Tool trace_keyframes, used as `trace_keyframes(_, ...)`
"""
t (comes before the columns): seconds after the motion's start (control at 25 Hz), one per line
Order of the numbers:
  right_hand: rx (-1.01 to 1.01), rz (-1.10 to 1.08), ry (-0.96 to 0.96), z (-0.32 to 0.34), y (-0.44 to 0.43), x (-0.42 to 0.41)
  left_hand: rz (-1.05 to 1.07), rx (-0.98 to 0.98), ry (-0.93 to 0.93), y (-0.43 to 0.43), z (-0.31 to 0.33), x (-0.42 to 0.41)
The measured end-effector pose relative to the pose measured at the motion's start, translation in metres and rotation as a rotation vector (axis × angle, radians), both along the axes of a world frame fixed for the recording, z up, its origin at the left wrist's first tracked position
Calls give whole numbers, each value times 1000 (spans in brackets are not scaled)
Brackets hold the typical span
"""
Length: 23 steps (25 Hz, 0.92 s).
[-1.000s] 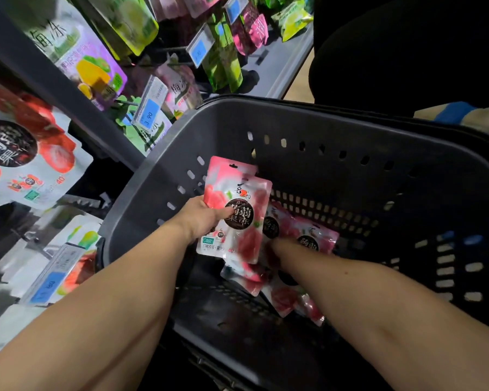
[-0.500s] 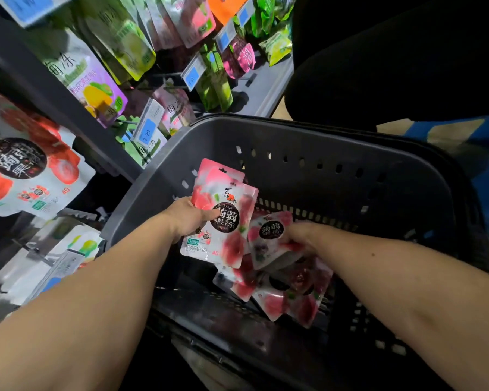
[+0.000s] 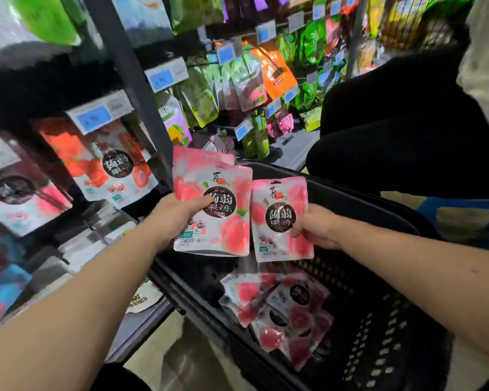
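gripping pink pouches point(image 3: 213, 210), left hand point(image 3: 172, 214); right hand point(image 3: 316, 228) pinches another pouch point(image 3: 281, 218).

There is just one camera. It sits on the person's head, up above the basket point(image 3: 378, 320) and close to it. It looks forward and down. Both arms come in from the bottom edge. The left hand point(image 3: 175, 218) and right hand point(image 3: 316, 230) are over the basket, so near that the big words on the pink packets point(image 3: 212, 210) can be read. The shelf point(image 3: 130, 66) stands left of the basket and behind it.
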State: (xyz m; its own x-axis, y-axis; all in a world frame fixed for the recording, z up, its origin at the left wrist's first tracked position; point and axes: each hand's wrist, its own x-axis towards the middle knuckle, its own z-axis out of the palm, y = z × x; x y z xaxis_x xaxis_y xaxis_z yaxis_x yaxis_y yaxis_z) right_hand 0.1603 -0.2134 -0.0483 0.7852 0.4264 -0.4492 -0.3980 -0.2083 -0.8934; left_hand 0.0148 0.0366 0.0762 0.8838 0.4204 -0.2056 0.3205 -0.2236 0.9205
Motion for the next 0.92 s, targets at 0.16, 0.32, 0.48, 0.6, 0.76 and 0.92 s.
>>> trace_keyframes(0.16, 34, 110, -216, 61, 14, -13, 209, 22, -111, 8, 15, -53)
trace_keyframes(0.32, 189, 241, -204, 102, 44, -42, 410, -29, -148, 17, 11, -91)
trace_keyframes(0.48, 305, 345, -194, 123, 88, -78, 486, -121, -201, 31, 13, -126)
trace_keyframes(0.6, 281, 403, -269, 133, 119, -105, 499, -146, -198, 46, 9, -152)
trace_keyframes(0.76, 191, 563, -428, 144, 161, -133, 456, -143, -149, 66, 6, -183)
trace_keyframes(0.92, 126, 664, -572, 152, 199, -149, 383, -128, -148, 86, -1, -201)
